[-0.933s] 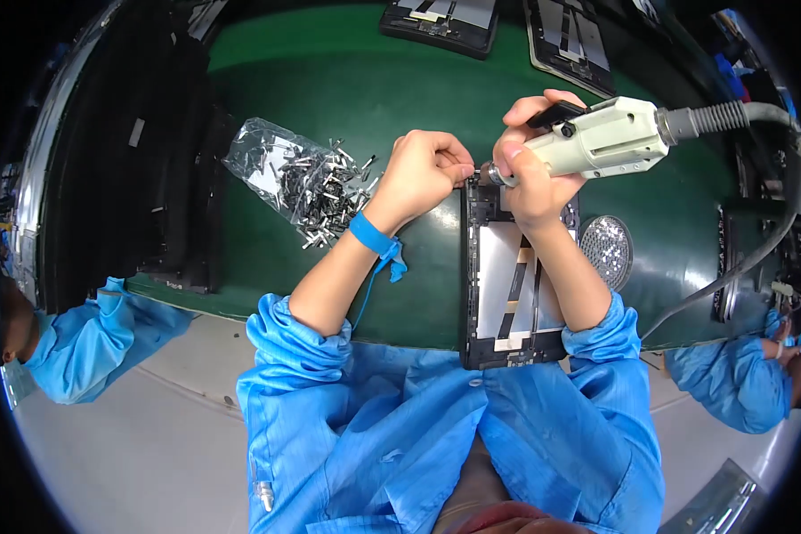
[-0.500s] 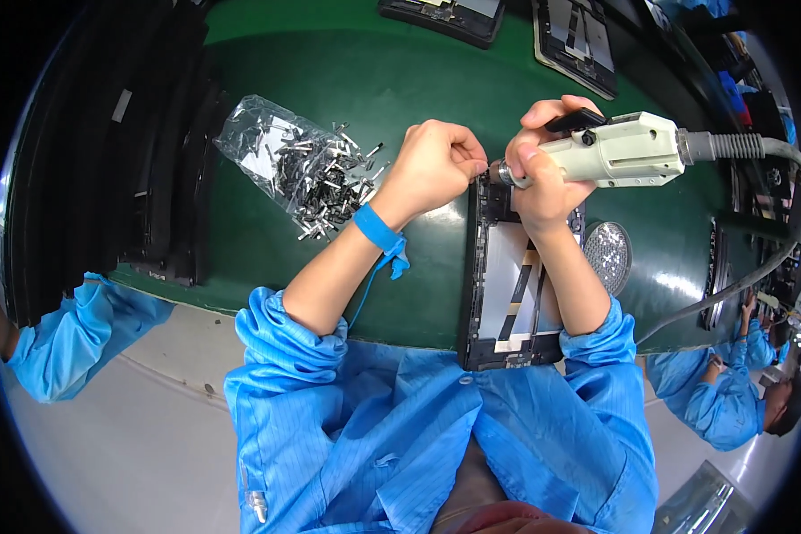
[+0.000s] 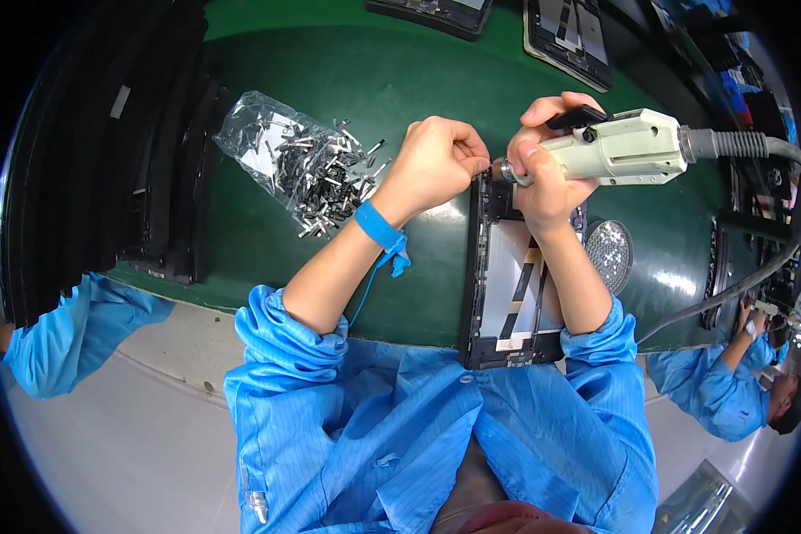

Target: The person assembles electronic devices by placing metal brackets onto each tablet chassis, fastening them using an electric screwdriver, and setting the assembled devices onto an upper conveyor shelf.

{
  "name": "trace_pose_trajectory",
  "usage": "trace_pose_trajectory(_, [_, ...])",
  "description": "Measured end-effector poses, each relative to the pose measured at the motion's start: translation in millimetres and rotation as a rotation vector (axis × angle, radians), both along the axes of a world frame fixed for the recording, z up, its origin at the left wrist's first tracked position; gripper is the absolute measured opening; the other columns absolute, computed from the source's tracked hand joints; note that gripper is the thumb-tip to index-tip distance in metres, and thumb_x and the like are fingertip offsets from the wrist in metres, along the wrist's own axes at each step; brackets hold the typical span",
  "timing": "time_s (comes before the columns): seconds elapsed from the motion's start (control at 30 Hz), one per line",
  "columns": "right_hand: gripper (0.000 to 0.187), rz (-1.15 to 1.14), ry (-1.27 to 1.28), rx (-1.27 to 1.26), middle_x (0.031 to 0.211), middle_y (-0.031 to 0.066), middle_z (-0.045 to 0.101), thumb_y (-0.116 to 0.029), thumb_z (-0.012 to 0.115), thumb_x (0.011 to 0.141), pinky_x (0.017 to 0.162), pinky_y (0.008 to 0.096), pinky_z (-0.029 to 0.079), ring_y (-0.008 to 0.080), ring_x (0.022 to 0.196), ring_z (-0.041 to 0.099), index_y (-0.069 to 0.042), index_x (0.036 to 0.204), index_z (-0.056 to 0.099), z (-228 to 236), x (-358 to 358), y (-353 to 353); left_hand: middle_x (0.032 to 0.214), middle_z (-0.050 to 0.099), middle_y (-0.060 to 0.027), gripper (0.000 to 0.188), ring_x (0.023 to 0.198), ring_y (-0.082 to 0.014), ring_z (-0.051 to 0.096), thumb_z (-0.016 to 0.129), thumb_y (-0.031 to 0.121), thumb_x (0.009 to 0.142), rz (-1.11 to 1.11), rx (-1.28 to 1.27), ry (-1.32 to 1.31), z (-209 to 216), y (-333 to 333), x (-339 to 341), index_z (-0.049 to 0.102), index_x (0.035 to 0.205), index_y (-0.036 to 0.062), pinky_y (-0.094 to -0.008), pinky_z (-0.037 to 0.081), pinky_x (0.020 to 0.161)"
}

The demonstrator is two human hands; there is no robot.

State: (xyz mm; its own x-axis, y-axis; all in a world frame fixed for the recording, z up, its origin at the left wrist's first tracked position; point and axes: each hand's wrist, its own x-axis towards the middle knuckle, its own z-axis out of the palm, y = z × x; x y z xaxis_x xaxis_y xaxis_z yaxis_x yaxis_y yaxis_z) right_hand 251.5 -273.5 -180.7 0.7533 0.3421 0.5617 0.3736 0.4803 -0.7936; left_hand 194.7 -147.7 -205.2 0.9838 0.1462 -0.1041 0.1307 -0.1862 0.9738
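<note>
A pale electric screwdriver (image 3: 627, 149) lies in the grip of my right hand (image 3: 547, 173), its metal nose pointing left over the far end of an opened tablet (image 3: 510, 267). The tablet shows a silvery plate, dark strips and a black frame. At its far left corner, beside the screwdriver's nose, my left hand (image 3: 438, 162) is closed in a pinch; whatever sits between the fingertips is hidden. A blue wrist strap (image 3: 378, 226) circles my left wrist. Right of the tablet stands a round dish (image 3: 608, 255) of small shiny pieces, partly behind my right forearm.
A clear plastic bag (image 3: 260, 133) spills many small black-and-silver parts (image 3: 329, 182) onto the green table (image 3: 400, 76). More opened tablets (image 3: 571, 36) lie at the far edge. Dark stacked trays (image 3: 142, 178) line the left. The screwdriver's cable (image 3: 779, 258) loops down the right. Co-workers' blue sleeves show at both sides.
My hands and the screwdriver stay nearly in place over the tablet's corner. The far tablets appear slightly higher and farther left, and a co-worker at the right has moved an arm.
</note>
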Motion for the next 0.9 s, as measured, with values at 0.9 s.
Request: trace_pose_trajectory(0.9, [0.044, -0.001, -0.038, -0.14, 0.075, 0.0066, 0.051, 0.006, 0.054, 0.072, 0.057, 0.0211, 0.037, 0.0091, 0.064, 0.046, 0.005, 0.113, 0.041, 3, -11, 6, 0.067, 0.066, -0.0141, 0.006, 0.064, -0.0198, 0.066, 0.066, 0.001, 0.069, 0.054, 0.027, -0.036, 5, -3, -1, 0.067, 0.073, -0.0026, -0.0303, 0.052, 0.064])
